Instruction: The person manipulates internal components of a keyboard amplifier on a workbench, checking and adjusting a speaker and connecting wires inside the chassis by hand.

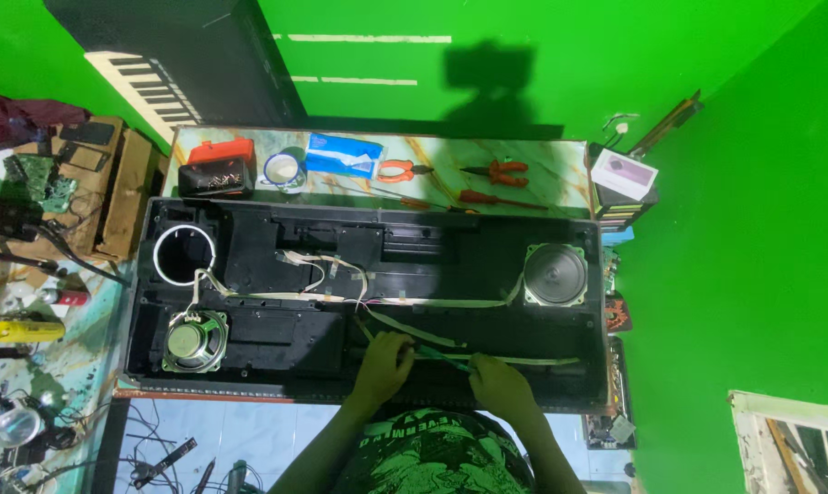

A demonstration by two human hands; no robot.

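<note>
Both hands work inside an opened black keyboard casing (277,316) on the counter: left hand (384,359) pinches a pale ribbon cable (432,335); right hand (498,384), alongside, closes on a green-handled screwdriver (443,357).

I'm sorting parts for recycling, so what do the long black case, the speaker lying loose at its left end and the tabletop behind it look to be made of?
The black case looks like matte moulded plastic, going by its ribs and compartments. The loose speaker seems to have a metal frame with a greenish sheen around a grey cone, probably paper. The tabletop shows a glossy, veined marble pattern; real stone or a printed laminate cannot be told apart here.
</note>
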